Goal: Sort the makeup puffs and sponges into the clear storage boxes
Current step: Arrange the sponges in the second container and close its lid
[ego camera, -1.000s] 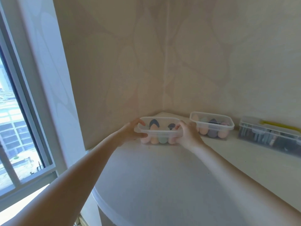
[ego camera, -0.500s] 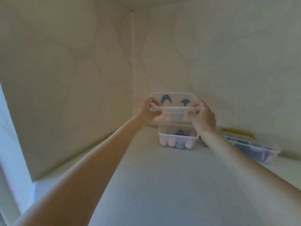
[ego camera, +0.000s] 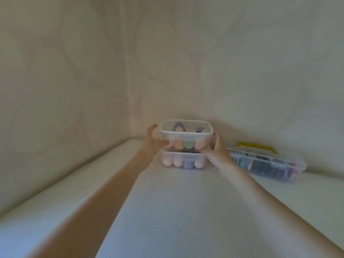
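Upper box [ego camera: 186,134] rested stacked on the lower box [ego camera: 184,161], long axis crosswise, between left hand [ego camera: 153,144] and right hand [ego camera: 217,150], each grip spread beside its ends.

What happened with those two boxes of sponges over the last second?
The upper box was lifted off the counter from the corner, carried right, and set on top of the lower box. The left hand and right hand gripped its rim a moment ago; now their fingers are opening beside it. The lower box and the yellow-handled case stayed where they were.
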A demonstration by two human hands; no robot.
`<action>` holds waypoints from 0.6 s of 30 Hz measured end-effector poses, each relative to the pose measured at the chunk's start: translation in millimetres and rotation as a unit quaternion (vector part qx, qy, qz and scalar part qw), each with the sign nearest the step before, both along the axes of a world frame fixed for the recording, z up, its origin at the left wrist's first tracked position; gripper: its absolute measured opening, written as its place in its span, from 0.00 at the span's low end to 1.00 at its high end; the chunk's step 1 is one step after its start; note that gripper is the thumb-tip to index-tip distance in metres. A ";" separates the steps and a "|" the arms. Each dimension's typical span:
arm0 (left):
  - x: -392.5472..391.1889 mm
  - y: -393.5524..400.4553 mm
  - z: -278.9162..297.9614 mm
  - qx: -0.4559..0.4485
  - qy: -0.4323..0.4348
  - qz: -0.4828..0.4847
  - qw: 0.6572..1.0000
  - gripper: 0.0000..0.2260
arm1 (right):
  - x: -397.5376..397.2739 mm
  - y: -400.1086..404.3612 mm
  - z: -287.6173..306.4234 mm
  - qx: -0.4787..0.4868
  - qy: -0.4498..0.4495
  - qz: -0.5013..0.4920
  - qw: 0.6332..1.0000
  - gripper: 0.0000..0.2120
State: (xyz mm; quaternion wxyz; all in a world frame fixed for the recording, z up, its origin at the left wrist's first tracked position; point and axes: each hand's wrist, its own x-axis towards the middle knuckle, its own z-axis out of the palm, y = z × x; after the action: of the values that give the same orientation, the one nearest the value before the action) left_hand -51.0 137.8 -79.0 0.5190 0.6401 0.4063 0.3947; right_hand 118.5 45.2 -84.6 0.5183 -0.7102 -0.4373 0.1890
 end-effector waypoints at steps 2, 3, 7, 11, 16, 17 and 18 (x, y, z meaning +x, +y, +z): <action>-1.7 -5.2 -6.4 -0.054 0.000 -0.035 0.998 0.30 | -3.1 -2.1 -6.1 0.007 0.065 0.036 0.997 0.31; 0.4 -5.7 -10.4 -0.067 -0.016 -0.060 0.996 0.28 | -4.1 -3.0 -7.0 0.018 0.085 0.047 0.995 0.31; 3.2 4.5 -22.1 -0.055 -0.075 -0.048 0.994 0.19 | -13.5 6.9 -9.1 0.029 0.134 0.066 0.988 0.29; -16.4 24.6 -21.4 -0.031 -0.123 -0.018 0.992 0.21 | -37.7 35.8 -12.0 0.023 0.151 0.094 0.984 0.31; -38.4 70.8 -24.3 -0.018 -0.148 0.080 0.986 0.11 | -75.4 89.8 -8.5 0.047 0.184 0.136 0.972 0.33; -40.3 83.2 -28.7 -0.037 -0.131 0.119 0.984 0.07 | -82.5 100.5 -10.4 0.052 0.189 0.139 0.971 0.34; -40.3 93.1 -32.3 -0.046 -0.115 0.146 0.982 0.05 | -87.2 109.4 -12.6 0.061 0.195 0.139 0.969 0.34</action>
State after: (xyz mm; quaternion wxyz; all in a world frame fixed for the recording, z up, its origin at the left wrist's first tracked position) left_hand -91.3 230.9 -111.4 0.5283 0.4995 0.4507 0.5179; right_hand 31.3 154.5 -97.1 0.6045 -0.5590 -0.4325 0.3674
